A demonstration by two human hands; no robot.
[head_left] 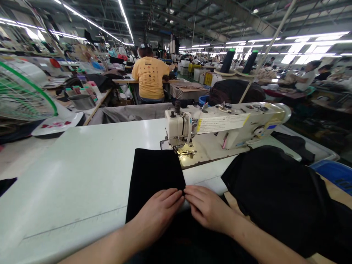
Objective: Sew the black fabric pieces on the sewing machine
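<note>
A rectangular piece of black fabric [156, 172] lies flat on the white table [82, 172], its far edge close to the presser foot of a white sewing machine [220, 126]. My left hand [159, 212] rests on the fabric's near right part with fingers together and stretched forward. My right hand [206, 207] meets it fingertip to fingertip at the fabric's right corner, fingers curled and pinching the edge.
A heap of black cloth [275, 194] lies right of my hands. A green fan [24, 91] stands at far left. A person in a yellow shirt [150, 75] sits with their back to me at another station. A blue bin [334, 174] is at right.
</note>
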